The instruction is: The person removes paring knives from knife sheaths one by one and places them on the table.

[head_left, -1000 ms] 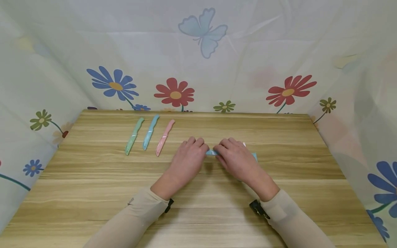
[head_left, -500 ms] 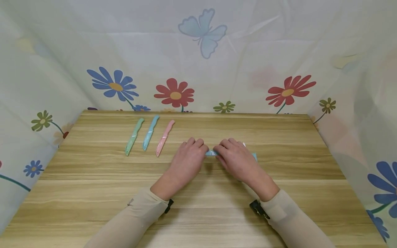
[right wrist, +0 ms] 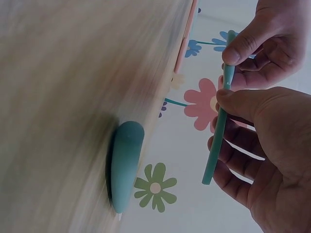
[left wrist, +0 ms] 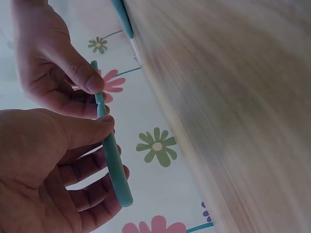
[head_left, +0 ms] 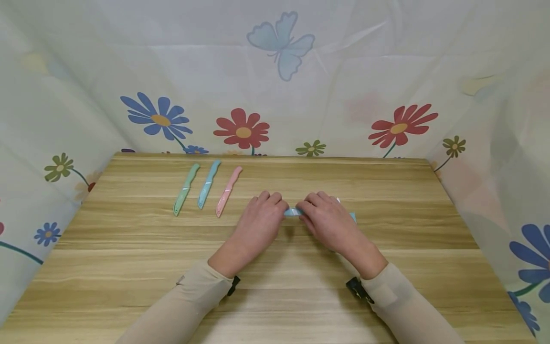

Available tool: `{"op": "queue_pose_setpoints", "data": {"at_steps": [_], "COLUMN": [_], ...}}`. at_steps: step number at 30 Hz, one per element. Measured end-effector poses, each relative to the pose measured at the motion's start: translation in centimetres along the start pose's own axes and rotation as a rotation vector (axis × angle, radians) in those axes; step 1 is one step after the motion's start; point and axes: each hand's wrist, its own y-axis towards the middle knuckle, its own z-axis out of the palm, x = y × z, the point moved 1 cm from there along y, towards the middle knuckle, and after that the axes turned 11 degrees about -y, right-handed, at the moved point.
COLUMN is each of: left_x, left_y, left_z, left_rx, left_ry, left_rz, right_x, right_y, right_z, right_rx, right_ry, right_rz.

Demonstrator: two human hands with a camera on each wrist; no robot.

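A slim blue knife is held level above the table between both hands, its sheath on. At the rounded handle, my left hand pinches it between thumb and fingertips. The fingers and thumb of my right hand grip the sheath near the handle joint. Only a short stretch of the knife shows between the hands in the head view. Lying on the wood close by my right hand is a blue thing with a rounded end, mostly hidden behind that hand in the head view.
A green knife, another blue knife and a pink knife lie side by side on the wooden table, left of the hands. A flowered cloth stands behind and at both sides.
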Motion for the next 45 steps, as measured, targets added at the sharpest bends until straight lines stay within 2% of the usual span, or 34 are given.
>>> {"op": "queue_pose_setpoints", "data": {"at_steps": [16,45], "left_x": [0.26,0.44], "left_y": [-0.03,-0.05], "left_z": [-0.09,-0.59], "left_rx": [0.018,0.011], "left_ry": [-0.010,-0.002], "left_rz": [-0.016,-0.035], "right_x": [-0.13,-0.39], "right_y": [-0.05,0.00], "right_z": [0.12,0.06], "right_rx": [-0.006,0.006], "right_ry": [0.000,-0.009], "right_rz": [0.000,0.016]}}
